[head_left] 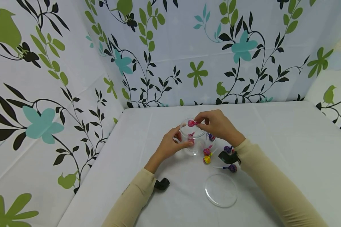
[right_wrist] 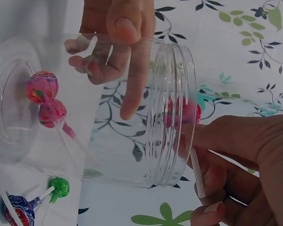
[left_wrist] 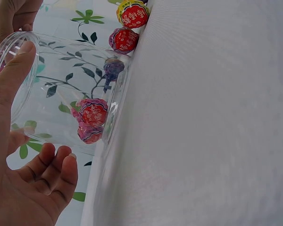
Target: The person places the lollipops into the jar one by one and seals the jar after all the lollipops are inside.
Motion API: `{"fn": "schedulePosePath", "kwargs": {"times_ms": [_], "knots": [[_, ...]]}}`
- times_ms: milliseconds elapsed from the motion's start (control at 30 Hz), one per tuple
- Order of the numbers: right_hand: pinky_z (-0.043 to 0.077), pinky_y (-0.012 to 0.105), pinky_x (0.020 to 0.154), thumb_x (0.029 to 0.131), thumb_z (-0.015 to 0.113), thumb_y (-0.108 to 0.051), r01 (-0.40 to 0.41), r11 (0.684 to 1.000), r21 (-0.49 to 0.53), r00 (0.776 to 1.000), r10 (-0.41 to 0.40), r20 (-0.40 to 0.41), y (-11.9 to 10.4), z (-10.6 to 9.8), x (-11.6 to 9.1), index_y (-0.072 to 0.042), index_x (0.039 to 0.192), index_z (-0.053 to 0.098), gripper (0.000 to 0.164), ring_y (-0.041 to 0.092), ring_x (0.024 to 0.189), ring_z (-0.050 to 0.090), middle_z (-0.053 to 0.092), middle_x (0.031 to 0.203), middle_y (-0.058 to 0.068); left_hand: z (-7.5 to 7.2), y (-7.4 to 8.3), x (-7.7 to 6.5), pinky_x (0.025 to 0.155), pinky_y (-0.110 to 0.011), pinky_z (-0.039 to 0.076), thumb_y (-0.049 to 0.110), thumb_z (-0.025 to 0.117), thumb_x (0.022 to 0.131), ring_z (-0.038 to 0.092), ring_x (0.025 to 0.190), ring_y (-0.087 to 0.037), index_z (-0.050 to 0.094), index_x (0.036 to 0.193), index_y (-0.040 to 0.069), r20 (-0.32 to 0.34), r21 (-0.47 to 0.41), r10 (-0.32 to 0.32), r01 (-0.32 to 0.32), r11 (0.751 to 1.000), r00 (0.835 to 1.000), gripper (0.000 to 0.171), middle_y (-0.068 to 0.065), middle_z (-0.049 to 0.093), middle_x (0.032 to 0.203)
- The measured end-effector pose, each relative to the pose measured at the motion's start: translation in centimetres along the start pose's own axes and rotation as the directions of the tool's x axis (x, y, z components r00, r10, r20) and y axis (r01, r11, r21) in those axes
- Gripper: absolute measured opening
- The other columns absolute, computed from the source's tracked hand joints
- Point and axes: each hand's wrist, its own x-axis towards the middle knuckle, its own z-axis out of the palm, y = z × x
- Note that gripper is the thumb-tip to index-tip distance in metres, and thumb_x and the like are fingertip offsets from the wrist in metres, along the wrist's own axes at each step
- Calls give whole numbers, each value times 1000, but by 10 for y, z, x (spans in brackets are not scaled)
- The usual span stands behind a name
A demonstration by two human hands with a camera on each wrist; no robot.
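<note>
A clear plastic jar [head_left: 198, 145] stands upright on the white table, its mouth uncovered. My left hand [head_left: 170, 144] holds it from the left side, thumb and fingers spread around the wall near the rim. Inside, pink-wrapped lollipops [right_wrist: 42, 87] lie on the bottom with their sticks slanting up. My right hand [head_left: 219, 125] pinches another pink lollipop [head_left: 191, 123] by its stick, with the candy head at the jar's mouth. In the right wrist view that white stick sticks out past the fingers [right_wrist: 212, 181].
Right of the jar lie a pink lollipop [head_left: 207, 151], a yellow one [head_left: 206, 160] and purple ones [head_left: 232, 168]. A green lollipop [right_wrist: 60, 187] shows in the right wrist view. A clear round lid [head_left: 221, 191] lies nearer the front. Patterned cloth [head_left: 170, 63] hangs behind.
</note>
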Motion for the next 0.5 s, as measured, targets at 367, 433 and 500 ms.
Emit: {"fn": "schedulePosePath", "kwargs": {"times_ms": [367,433,500], "knots": [[54,28,55,93,79,-3,-16,1000,-15,999,17,36,-3,2,-1,-6,111,78,19,20,80,59,74,99,4,1,0,0,82,-33,55,40,86,88,56,99,-19,48,157,21,0,-13,-7,7,1000,1000,81,-8,56,102],[54,29,59,92,79,-2,4,1000,-20,1000,-4,22,-3,1,-1,-6,110,78,19,19,81,60,75,99,4,1,1,0,83,-33,55,40,86,88,56,100,-18,48,156,22,-4,-20,-9,9,1000,1000,81,-6,55,102],[54,30,63,92,78,-1,20,999,-25,1000,-20,2,-2,-1,-2,-6,109,79,18,19,81,60,75,100,4,0,1,0,83,-33,55,40,87,87,56,100,-18,49,156,23,-8,-25,-9,9,1000,1000,80,-6,55,101]]}}
